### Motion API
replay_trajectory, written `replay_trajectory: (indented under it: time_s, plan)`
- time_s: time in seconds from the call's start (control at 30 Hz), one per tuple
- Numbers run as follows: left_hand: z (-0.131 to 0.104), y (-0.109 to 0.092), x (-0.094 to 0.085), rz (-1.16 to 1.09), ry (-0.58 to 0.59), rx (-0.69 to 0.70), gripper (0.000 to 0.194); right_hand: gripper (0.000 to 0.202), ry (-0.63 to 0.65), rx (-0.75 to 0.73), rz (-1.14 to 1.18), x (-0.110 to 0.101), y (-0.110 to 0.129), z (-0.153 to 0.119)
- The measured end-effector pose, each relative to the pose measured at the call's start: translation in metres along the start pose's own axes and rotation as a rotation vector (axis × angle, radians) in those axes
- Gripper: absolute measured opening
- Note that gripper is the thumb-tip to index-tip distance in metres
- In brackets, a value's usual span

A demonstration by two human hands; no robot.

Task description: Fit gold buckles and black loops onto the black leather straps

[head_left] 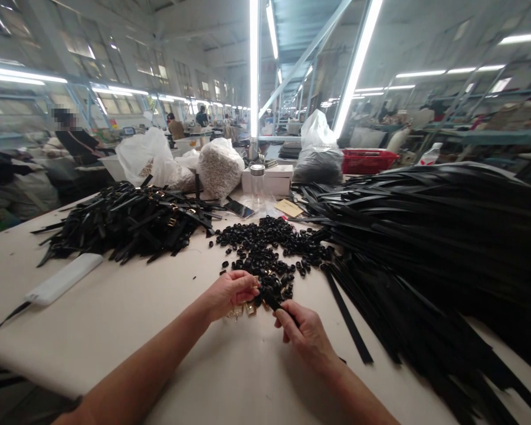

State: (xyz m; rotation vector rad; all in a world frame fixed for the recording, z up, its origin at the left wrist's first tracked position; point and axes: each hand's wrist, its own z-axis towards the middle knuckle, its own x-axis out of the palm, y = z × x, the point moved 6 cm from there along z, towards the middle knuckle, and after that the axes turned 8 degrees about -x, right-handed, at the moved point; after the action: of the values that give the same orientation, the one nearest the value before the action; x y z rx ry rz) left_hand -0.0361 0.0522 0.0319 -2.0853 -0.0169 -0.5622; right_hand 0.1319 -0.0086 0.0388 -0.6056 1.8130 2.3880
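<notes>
Between the fingertips of my left hand point(230, 293) is a small gold buckle point(256, 283), partly hidden by the fingers. My right hand point(304, 328) is closed around a black strap point(272, 303), whose end reaches up to the buckle; whether the two are joined I cannot tell. Several loose gold buckles point(250, 309) lie on the table just below my left hand. Directly beyond both hands spreads a heap of small black strap loops point(265, 236).
Long black straps point(407, 230) cover the right side of the table point(150, 319). Straps with buckles point(133, 221) are piled at left, near a white power bank-like block point(66, 278). Behind stand a glass jar point(257, 186), a phone point(239, 208) and filled plastic bags point(221, 168).
</notes>
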Motion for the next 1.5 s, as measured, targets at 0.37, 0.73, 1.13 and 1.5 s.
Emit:
replay_trajectory:
  time_s: [0.37, 0.73, 1.13, 1.5]
  plan:
    - [-0.012, -0.005, 0.018, 0.319, 0.042, 0.236, 0.027, 0.029, -0.025, -0.042, -0.025, -0.001, 0.002, -0.002]
    - [-0.016, -0.002, 0.024, 0.383, 0.108, 0.328, 0.03, 0.038, 0.047, 0.299, 0.611, 0.016, -0.006, -0.006]
    - [-0.025, 0.001, 0.031, 0.358, 0.03, 0.39, 0.029, 0.037, 0.084, 0.477, 1.082, 0.029, -0.003, -0.012]
    - [-0.031, -0.009, 0.033, 0.449, 0.018, 0.441, 0.024, 0.031, -0.118, 0.238, 0.512, 0.011, -0.015, -0.003]
